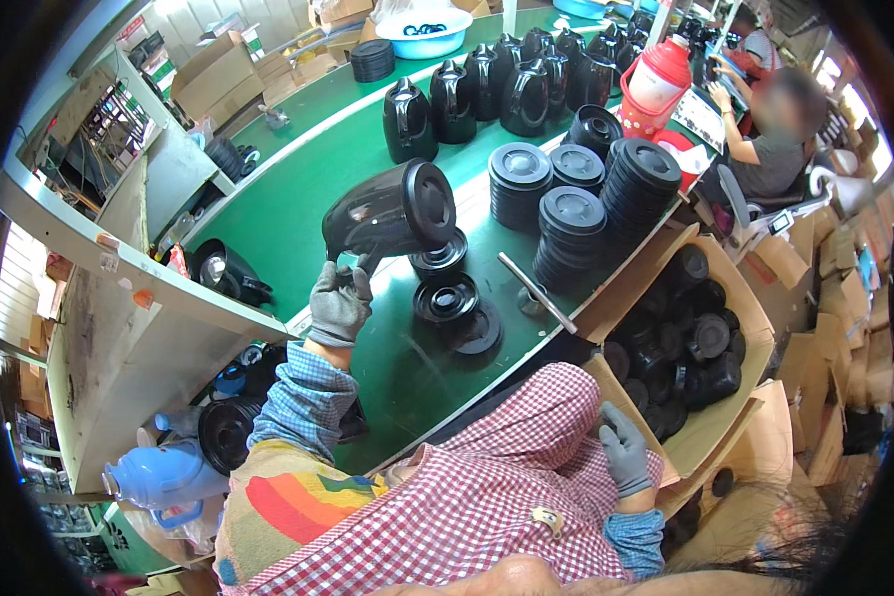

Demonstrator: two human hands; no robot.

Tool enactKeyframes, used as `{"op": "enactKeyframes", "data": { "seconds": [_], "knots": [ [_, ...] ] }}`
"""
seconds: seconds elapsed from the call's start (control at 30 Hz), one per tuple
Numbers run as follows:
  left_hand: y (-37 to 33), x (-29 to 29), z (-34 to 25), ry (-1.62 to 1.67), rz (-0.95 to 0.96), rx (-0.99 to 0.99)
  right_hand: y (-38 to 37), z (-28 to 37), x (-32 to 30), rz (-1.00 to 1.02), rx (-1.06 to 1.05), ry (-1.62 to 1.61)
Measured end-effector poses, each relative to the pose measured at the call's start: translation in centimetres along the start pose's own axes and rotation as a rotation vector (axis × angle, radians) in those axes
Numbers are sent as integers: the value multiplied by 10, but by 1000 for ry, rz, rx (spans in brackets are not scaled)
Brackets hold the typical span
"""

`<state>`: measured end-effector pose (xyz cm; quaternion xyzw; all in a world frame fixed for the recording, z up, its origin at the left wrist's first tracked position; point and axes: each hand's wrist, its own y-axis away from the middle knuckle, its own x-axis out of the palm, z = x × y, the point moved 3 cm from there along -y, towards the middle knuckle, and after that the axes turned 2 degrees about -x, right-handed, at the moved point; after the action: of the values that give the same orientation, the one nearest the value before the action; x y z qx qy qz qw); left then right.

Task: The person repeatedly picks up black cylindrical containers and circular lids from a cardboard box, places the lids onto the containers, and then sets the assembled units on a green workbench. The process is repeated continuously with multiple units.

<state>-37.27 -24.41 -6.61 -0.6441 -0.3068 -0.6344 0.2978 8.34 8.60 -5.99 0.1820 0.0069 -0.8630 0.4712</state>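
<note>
Black vacuum jug [375,214]: located at the centre-left of the frame, raised clear of the green worktable [392,372] and tipped on its side, its round base disc [431,202] turned toward the right of the frame.

Left hand [340,306], grey-gloved: grasping the jug from below at its lower-left end. Whether the fingers bear on the handle or the rim cannot be told.

Right hand [627,452], grey-gloved: released, fingers loosely extended, no object visible in it. It lies at the lower right of the frame, against the checked apron [487,477] and near the cardboard box [760,298] of loose black round parts [710,338].

Worktable, centre of frame: a black ringed part [446,298] and a flat black disc [479,331] lie below the jug. A metal bar [538,292] lies aslant near the table edge. Right of centre stand stacks of ribbed black discs [570,214]. Upright black jugs [526,96] occupy the top of the frame, with a red flask [658,81] to their right. Another black jug [226,270] lies on its side at the left.

Step in hand, as judged: one-handed handling of the jug with its base exposed, consistent with checking or turning it. Whether the base disc is fully seated cannot be confirmed.

Next move, as judged: calls for a firm left grip and a controlled change of the jug's tilt, clear of the loose parts beneath; any work on the base would need the right hand brought up.
</note>
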Motion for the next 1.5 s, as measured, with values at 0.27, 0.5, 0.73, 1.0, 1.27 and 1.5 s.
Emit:
{"op": "enactKeyframes", "data": {
  "seconds": [0.27, 0.5, 0.73, 1.0, 1.27, 1.5],
  "knots": [
    [-4, -14, -8, 4, -149, 37, 0, -13, 4, 9, 13, 23],
    [-6, -19, -10, -32, -229, 88, -2, -16, 7, 14, 20, 49],
    [9, -9, 24, -199, -228, -32, -40, 46, 8, -47, -181, 331],
    [96, 76, 228, -297, -335, -910, -27, 162, -8, -12, -470, -324],
    [110, 3, 299, -1649, 703, -1457, 26, 72, -68, -152, 36, -472],
    [-61, 48, 269, -2646, 712, -110, 56, -49, -38, -50, 282, -351]
  ]
}}
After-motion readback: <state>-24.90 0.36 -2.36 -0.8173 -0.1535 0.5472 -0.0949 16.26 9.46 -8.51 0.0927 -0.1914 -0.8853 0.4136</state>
